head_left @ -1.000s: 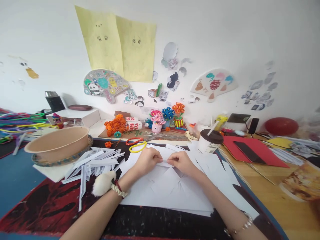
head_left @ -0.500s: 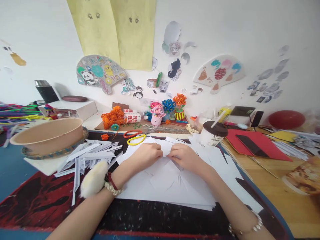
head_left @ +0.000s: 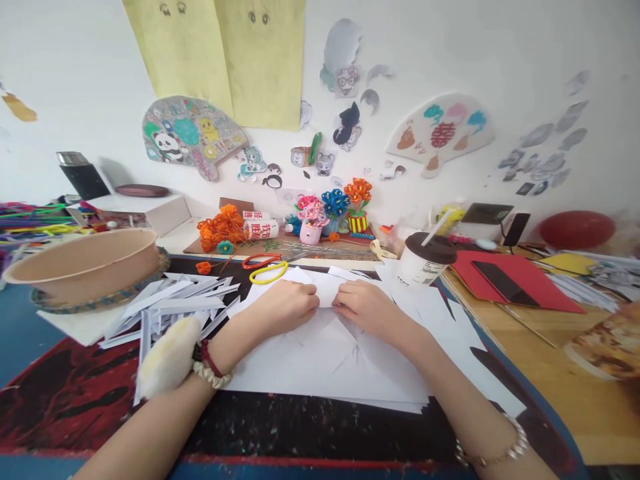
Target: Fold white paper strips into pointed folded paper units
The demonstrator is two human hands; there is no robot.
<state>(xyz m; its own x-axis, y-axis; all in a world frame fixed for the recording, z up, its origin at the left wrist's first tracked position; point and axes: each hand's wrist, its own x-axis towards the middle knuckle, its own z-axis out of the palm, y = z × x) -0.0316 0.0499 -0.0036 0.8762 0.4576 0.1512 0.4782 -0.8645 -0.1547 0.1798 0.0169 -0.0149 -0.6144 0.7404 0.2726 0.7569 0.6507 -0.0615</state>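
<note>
A small white piece of paper (head_left: 327, 293) spans the space between my hands, over a stack of white paper sheets (head_left: 330, 370). My left hand (head_left: 293, 305) is closed on its left end, fingers curled under. On its right end, my right hand (head_left: 364, 307) pinches with thumb and fingers; the fingertips are partly hidden. Folded paper strips (head_left: 173, 303) lie heaped left of my left hand. Just beyond that hand are yellow-handled scissors (head_left: 269, 273). A fluffy white ornament (head_left: 170, 360) hangs at my left wrist.
A lidded cup (head_left: 425, 259) with a straw stands beyond my right hand. At left sits a beige basin (head_left: 83, 267). Orange pipe-cleaner flowers (head_left: 225, 228) and small flower pots (head_left: 311, 232) line the back. Red folders (head_left: 510, 283) lie at right.
My hands have moved slightly apart along the small piece of paper, so more of it shows between them. The whole view has shifted a little.
</note>
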